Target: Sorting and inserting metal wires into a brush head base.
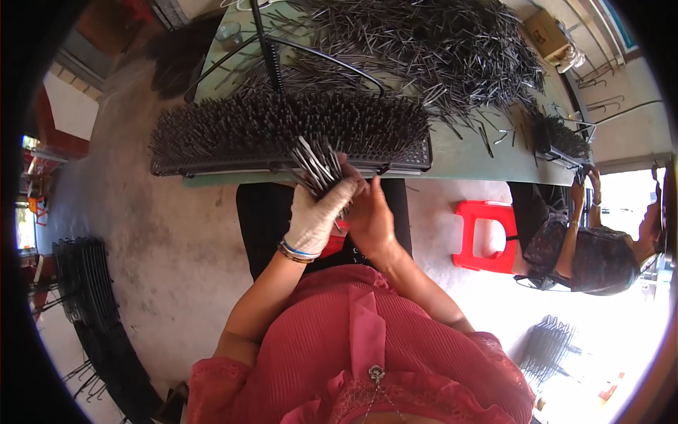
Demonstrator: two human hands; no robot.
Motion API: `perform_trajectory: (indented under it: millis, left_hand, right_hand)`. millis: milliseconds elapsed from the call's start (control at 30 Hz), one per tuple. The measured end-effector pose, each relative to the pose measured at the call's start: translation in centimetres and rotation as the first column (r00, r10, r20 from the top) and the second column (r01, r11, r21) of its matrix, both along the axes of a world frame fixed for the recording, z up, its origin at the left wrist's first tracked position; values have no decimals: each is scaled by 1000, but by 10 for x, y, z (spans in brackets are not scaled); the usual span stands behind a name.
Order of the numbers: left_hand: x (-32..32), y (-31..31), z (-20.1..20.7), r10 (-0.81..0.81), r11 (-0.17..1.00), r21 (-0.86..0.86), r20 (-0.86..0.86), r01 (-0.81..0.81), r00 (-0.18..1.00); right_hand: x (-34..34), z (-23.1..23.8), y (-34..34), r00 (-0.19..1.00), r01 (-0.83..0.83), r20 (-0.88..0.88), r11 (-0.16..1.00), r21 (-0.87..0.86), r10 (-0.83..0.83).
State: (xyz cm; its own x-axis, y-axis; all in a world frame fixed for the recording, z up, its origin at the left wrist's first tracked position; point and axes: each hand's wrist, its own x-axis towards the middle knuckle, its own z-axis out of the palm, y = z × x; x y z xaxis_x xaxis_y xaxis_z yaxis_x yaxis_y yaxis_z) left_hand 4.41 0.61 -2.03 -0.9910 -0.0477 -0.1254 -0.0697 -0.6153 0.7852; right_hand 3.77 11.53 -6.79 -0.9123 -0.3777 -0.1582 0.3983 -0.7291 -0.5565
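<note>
My left hand [313,220], in a pale glove and with bracelets at the wrist, is closed around a bundle of thin metal strips [319,166]. The strips' upper ends fan out in front of the rack, some shining silver, others dark. Bare and close against the bundle's right side is my right hand [374,219]. Its thumb stands apart, while its other fingers reach toward the strips and are partly hidden by my left hand. Just beyond both hands, a long black perforated rack [282,164] at the table's near edge holds dense rows of upright dark strips [233,131].
A big heap of loose strips [452,49] covers the back of the green table [473,152]. A black metal frame [267,49] rises behind the rack. To the right stand a red stool [462,237] and a seated co-worker [593,258] at a smaller rack [561,141]. Dark racks [88,283] lie left.
</note>
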Motion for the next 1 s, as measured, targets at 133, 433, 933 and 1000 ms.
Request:
perform_trajectory:
  millis: [133, 433, 933, 1000]
  left_hand:
    - [6, 23, -40, 113, 975, -187, -37, -118, 993]
    - [3, 5, -22, -21, 990, -138, 112, 36, 993]
    - [18, 4, -41, -243, 970, 94, 330, 224, 912]
    - [16, 4, -40, -250, 968, 108, 326, 227, 912]
  right_hand:
    - [2, -9, -13, 939, 129, 336, 979, -159, -69]
    - [-15, 11, 46, 945, 254, -326, 653, 714, -11]
    - [-29, 16, 64, 973, 146, -225, 622, 770, 51]
    - [-37, 21, 68, 959, 182, -277, 622, 762, 59]
